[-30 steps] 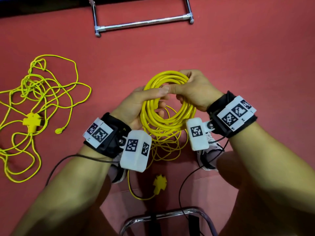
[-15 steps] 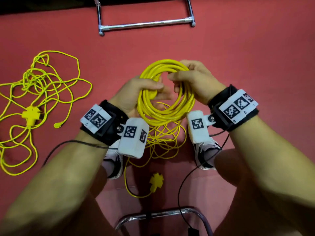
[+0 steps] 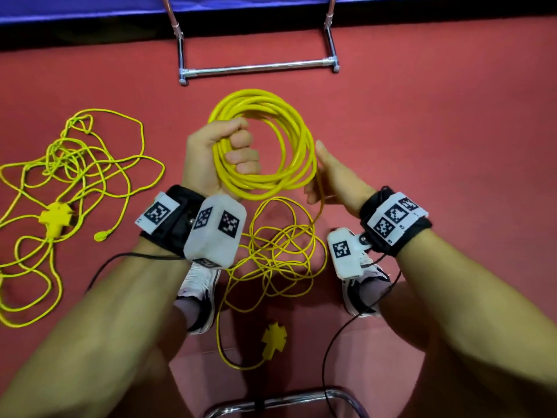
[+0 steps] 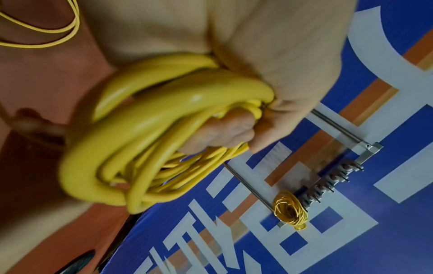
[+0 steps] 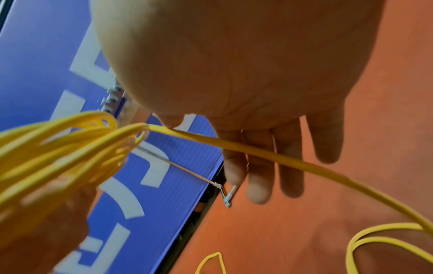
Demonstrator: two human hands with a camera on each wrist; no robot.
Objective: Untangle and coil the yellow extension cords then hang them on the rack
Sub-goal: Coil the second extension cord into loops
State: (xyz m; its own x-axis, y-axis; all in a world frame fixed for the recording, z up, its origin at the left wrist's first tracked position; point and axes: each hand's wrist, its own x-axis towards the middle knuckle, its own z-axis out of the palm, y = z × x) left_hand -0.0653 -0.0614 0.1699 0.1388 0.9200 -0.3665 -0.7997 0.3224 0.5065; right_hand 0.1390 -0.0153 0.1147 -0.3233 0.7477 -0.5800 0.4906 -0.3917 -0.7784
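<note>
My left hand (image 3: 232, 146) grips a coil of yellow extension cord (image 3: 289, 122) at its left side, fingers curled through the loops; the left wrist view shows this fist (image 4: 234, 128) around the bundle (image 4: 145, 144). My right hand (image 3: 328, 176) stands at the coil's right edge with straight fingers (image 5: 257, 176), and one strand (image 5: 281, 161) runs across its palm down to the floor. The uncoiled rest (image 3: 280, 254) lies in loose loops between my shoes, ending in a yellow cross-shaped socket (image 3: 274, 339). A second tangled cord (image 3: 75, 164) lies at the left.
The rack's chrome foot bar (image 3: 259, 66) stands ahead on the red floor, before a blue banner wall (image 3: 90, 7). In the left wrist view the rack's hooks (image 4: 332, 181) carry one coiled yellow cord (image 4: 290, 209). A chrome chair frame (image 3: 286, 399) sits below me.
My right hand has let go of the coil's top, dropped to its right side and opened. The coil has widened and rests in my left hand alone.
</note>
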